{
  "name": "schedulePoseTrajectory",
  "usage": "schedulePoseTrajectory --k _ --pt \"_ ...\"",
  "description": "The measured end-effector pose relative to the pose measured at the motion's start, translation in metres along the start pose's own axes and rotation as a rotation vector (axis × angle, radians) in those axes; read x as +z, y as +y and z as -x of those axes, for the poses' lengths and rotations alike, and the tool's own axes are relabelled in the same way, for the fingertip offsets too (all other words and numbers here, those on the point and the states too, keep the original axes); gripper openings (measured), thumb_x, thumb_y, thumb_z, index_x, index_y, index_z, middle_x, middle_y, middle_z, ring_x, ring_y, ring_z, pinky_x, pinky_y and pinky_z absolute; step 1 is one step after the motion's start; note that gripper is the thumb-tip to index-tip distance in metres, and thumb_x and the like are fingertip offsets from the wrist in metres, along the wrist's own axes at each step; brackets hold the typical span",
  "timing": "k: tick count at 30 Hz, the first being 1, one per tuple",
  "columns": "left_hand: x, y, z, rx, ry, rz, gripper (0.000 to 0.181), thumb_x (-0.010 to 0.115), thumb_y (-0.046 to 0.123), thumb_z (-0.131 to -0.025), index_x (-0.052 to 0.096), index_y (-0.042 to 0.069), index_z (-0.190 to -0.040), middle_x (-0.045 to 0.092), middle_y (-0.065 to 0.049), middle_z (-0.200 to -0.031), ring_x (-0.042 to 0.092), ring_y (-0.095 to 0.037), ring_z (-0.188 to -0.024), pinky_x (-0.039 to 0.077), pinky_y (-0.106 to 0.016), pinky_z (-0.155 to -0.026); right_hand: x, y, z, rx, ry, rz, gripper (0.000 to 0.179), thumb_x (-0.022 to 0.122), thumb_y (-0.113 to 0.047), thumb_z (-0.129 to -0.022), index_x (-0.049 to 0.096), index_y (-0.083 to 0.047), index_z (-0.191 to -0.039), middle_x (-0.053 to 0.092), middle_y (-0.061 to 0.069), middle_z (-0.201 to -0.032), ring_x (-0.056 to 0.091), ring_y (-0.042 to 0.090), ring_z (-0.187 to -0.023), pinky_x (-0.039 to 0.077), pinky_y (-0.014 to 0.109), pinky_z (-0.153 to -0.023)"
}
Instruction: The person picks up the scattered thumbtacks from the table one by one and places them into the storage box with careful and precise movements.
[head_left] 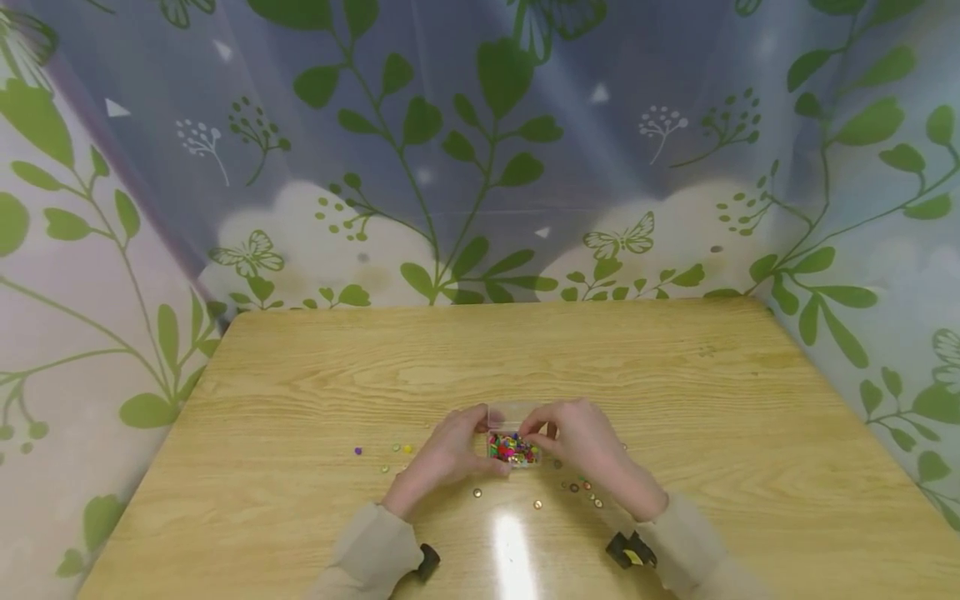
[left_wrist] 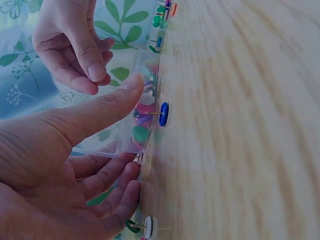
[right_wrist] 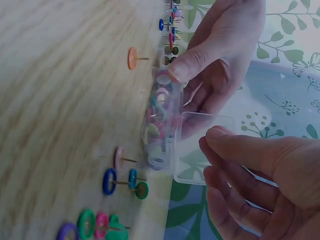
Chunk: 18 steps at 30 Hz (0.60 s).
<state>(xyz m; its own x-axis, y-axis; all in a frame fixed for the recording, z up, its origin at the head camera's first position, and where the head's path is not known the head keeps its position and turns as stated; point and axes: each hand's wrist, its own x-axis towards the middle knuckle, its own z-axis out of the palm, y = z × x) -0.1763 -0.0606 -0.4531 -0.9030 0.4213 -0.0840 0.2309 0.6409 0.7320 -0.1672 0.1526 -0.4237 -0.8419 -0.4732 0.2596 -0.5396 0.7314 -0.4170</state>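
Note:
A small clear plastic box (head_left: 492, 450) holds many colourful thumbtacks (head_left: 513, 448). Its transparent lid (right_wrist: 192, 150) stands swung up at the far side. My left hand (head_left: 452, 450) grips the box from the left, thumb at the near side and fingers behind it. Above the box's right part is my right hand (head_left: 581, 433), its thumb and forefinger tips together. Nothing shows between those fingertips in the right wrist view, and its other fingers are curled. A blue thumbtack (left_wrist: 164, 114) lies on the table just in front of the box.
Loose thumbtacks lie about the wooden table (head_left: 300, 375): a purple one (head_left: 357, 451) and a yellow one (head_left: 408, 448) at left, an orange one (right_wrist: 132, 58) nearer me, and several at right, including a green one (right_wrist: 86, 223). A leaf-patterned curtain (head_left: 465, 167) hangs behind the table.

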Motion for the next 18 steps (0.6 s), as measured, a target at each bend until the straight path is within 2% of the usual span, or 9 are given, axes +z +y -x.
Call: schedulePoseTrajectory --k 8,13,18 --pt "0.000 0.001 0.001 -0.010 -0.001 0.001 0.063 0.091 0.030 -0.075 0.061 0.010 -0.127 0.065 -0.011 -0.124 0.055 -0.032 -0.118 0.044 -0.054 -0.103 -0.004 0.003 0.001 0.061 -0.020 -0.039 0.006 0.080 -0.013 -0.085 0.079 -0.016 -0.089 0.075 -0.005 -0.082 0.052 -0.004 -0.059 0.043 0.016 -0.050" --pt "0.000 0.000 0.001 -0.013 0.006 0.005 0.064 0.091 0.030 -0.074 0.062 0.010 -0.126 0.065 -0.011 -0.123 0.056 -0.032 -0.118 0.043 -0.054 -0.105 -0.020 0.013 0.005 0.105 0.051 0.001 0.006 0.079 -0.015 -0.087 0.080 -0.018 -0.091 0.075 -0.007 -0.083 0.055 0.000 -0.061 0.038 0.019 -0.049" --pt "0.001 0.000 0.000 -0.022 0.003 0.003 0.064 0.091 0.030 -0.074 0.061 0.010 -0.127 0.065 -0.010 -0.123 0.055 -0.032 -0.118 0.042 -0.053 -0.106 -0.038 0.032 0.013 0.149 0.124 0.035 0.008 0.077 -0.016 -0.090 0.079 -0.016 -0.098 0.076 -0.003 -0.086 0.060 0.008 -0.064 0.035 0.022 -0.044"
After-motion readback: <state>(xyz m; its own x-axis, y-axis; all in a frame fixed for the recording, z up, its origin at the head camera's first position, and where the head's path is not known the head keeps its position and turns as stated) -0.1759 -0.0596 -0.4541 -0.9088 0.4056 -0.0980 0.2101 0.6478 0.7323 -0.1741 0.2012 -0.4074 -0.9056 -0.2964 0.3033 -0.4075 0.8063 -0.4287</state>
